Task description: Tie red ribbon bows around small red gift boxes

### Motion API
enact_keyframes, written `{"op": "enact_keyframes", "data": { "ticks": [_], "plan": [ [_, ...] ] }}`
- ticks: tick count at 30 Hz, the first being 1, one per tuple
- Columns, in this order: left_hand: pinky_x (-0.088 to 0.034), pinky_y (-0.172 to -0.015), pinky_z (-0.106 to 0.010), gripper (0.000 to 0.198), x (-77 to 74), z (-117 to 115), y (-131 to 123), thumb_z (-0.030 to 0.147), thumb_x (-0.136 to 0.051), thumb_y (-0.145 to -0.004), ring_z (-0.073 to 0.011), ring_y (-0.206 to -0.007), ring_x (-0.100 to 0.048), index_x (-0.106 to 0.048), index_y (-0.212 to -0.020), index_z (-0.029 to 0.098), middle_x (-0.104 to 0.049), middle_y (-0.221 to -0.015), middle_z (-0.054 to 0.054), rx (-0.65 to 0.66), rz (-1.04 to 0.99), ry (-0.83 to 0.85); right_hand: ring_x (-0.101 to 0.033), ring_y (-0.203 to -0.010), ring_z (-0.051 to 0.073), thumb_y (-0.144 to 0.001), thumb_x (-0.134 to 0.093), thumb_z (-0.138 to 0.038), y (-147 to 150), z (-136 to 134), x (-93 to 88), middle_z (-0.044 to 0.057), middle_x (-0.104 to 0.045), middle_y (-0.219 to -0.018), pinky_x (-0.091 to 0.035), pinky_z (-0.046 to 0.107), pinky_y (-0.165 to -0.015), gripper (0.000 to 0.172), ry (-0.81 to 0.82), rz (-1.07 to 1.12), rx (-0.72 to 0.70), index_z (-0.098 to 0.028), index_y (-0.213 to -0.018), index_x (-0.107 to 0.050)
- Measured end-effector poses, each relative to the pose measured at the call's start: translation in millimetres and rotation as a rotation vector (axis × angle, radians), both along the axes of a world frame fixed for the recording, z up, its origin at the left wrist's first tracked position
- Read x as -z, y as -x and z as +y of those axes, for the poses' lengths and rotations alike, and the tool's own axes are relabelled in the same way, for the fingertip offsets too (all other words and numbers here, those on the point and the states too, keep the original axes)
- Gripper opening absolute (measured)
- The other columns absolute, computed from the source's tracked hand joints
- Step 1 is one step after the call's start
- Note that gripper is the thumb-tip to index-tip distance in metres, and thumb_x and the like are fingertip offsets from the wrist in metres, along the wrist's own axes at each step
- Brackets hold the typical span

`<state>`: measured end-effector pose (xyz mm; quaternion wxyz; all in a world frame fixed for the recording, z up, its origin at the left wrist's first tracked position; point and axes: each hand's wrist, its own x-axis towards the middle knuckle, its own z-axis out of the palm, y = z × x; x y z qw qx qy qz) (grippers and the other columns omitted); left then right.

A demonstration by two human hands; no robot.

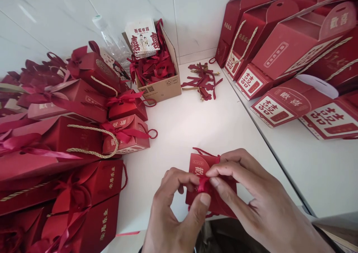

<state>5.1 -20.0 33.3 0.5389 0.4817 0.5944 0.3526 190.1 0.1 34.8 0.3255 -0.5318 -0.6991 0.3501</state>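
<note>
A small red gift box (194, 196) with gold lettering stands at the near edge of the white table, a twisted red cord handle showing at its back. Across its top runs a shiny red ribbon (203, 186), gathered into a loop or knot. My left hand (176, 204) pinches this ribbon from the left, its thumb and index finger curled around the gathered part. From the right, my right hand (251, 193) grips the ribbon between thumb and fingertips. Both hands nearly meet over the lid, and my fingers cover much of the box.
Finished-looking boxes with ribbon bows (125, 133) crowd the left side. At the back, a cardboard box (159, 91) holds red ribbons and printed cards (142, 38), beside loose ribbon pieces (203, 79). Red boxes without bows (282, 59) fill the right, past a table seam. A tiled wall stands behind.
</note>
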Motion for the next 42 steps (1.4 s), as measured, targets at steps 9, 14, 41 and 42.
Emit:
{"op": "enact_keyframes", "data": {
  "ticks": [9, 14, 41, 42],
  "plan": [
    [-0.042, -0.077, -0.029, 0.026, -0.5, -2.7, -0.3, 0.049, -0.068, -0.093, -0.0191, -0.083, -0.051, -0.066, -0.089, 0.024, -0.061, -0.084, -0.001, -0.164, -0.036, 0.083, -0.069, -0.085, 0.015, -0.105, -0.055, -0.036, -16.3, -3.1, 4.9, 0.003, -0.062, -0.111, -0.062, 0.026, -0.074, 0.016, -0.047, -0.112, 0.066, -0.034, -0.120, -0.060],
    [-0.041, -0.076, -0.030, 0.012, 4.0, -5.7, -17.0, 0.035, -0.065, -0.092, -0.0196, -0.083, -0.053, -0.062, -0.087, 0.025, -0.058, -0.083, 0.000, -0.323, 0.135, -0.045, -0.071, -0.102, 0.021, -0.103, -0.057, -0.038, -19.8, -3.8, 9.1, 0.007, -0.063, -0.124, -0.063, 0.030, -0.080, 0.034, -0.053, -0.197, 0.084, -0.034, -0.136, -0.055],
    [-0.047, -0.080, -0.031, 0.029, -5.4, -6.6, -12.8, 0.038, -0.079, -0.080, -0.0212, -0.089, -0.060, -0.076, -0.106, 0.028, -0.071, -0.093, -0.003, -0.250, 0.016, -0.044, -0.074, -0.074, 0.018, -0.094, -0.067, -0.053, -15.4, -0.3, -8.3, 0.003, -0.076, -0.088, -0.064, 0.023, -0.064, 0.031, 0.415, 0.335, 0.177, -0.027, -0.111, -0.070],
    [-0.046, -0.079, -0.030, 0.026, -5.9, -6.4, -14.8, 0.035, -0.081, -0.078, -0.0202, -0.087, -0.058, -0.077, -0.103, 0.028, -0.069, -0.090, -0.001, -0.262, 0.046, -0.064, -0.075, -0.077, 0.019, -0.094, -0.067, -0.053, -14.9, -0.6, -8.2, 0.003, -0.076, -0.089, -0.064, 0.023, -0.065, 0.031, 0.414, 0.314, 0.176, -0.028, -0.112, -0.070]
  ]
}}
